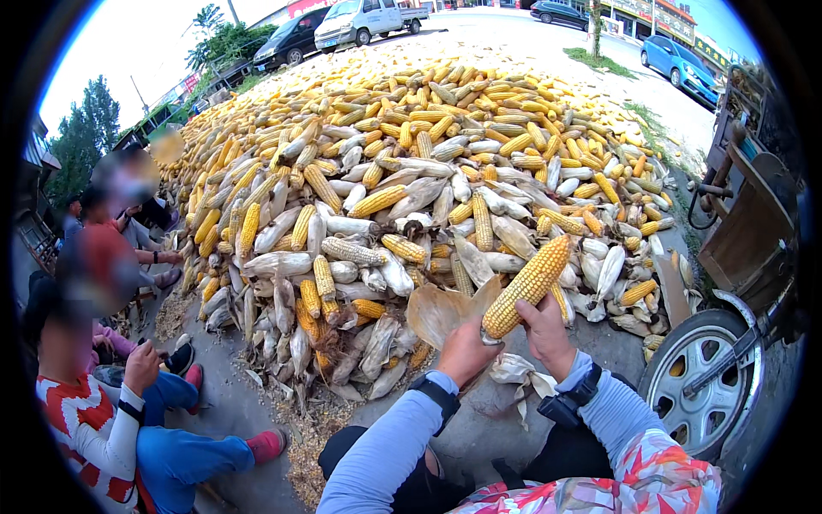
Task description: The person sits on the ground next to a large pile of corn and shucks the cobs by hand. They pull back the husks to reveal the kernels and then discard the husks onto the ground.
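Observation:
A bare yellow ear of corn (528, 289) tilts up to the right in front of me. My right hand (550, 336) is closed around its lower right side, with the thumb on the kernels. At the butt end of the ear, my left hand (467, 349) is closed on a pale corn husk (438, 313) that fans out above the knuckles. The left fingertips are partly hidden. Loose husks (519, 373) hang or lie just below the right hand. Beyond both hands rises a large heap of corn (385, 201), some ears bare, others still in husks.
A spoked wheel (695, 381) of a cart stands close at my right. On the left, several people sit along the heap; the nearest wears blue trousers (193, 463). Kernels and scraps (312, 454) litter the ground. Beyond the heap are a pickup truck (364, 21) and a blue car (679, 67).

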Demonstrator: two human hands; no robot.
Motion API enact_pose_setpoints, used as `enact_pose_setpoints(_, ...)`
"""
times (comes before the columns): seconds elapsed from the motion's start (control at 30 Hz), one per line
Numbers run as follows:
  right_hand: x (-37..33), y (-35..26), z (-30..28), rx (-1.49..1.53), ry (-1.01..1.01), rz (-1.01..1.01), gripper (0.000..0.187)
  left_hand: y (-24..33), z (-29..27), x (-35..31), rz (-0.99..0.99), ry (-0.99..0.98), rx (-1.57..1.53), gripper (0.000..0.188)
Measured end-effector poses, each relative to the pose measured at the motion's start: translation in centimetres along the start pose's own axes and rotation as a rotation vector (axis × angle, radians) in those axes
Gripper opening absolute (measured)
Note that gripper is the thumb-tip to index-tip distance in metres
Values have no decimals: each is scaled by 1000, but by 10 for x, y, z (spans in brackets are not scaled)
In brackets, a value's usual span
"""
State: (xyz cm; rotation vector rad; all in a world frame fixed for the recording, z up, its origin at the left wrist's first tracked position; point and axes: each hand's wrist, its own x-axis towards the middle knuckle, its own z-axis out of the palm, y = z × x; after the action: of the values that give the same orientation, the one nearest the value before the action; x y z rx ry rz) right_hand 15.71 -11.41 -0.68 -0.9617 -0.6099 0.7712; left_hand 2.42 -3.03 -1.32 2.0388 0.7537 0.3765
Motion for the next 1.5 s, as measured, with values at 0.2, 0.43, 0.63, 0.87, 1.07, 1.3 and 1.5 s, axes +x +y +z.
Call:
enact_pose_setpoints(0.2,-2,7,10,148,122,-54,45,19,7,-8,-71,34,76,43)
enact_pose_setpoints(0.43,3,6,-6,98,135,97,33,17,21,-8,-47,-41,288,37)
enact_pose_setpoints(0.63,9,-8,-13,108,68,145,34,22,23,-5,6,-69,281,37)
enact_pose_setpoints(0.87,10,-22,-11,83,42,175,30,27,22,-8,46,-73,245,38)
enact_pose_setpoints(1.07,13,-21,-12,73,11,250,30,28,20,-12,47,-81,263,36)
enact_pose_setpoints(1.3,16,-17,-16,52,-56,344,31,29,15,-15,61,-89,265,35)
enact_pose_setpoints(1.5,19,-13,-19,31,-53,347,34,28,16,-15,55,-106,275,35)
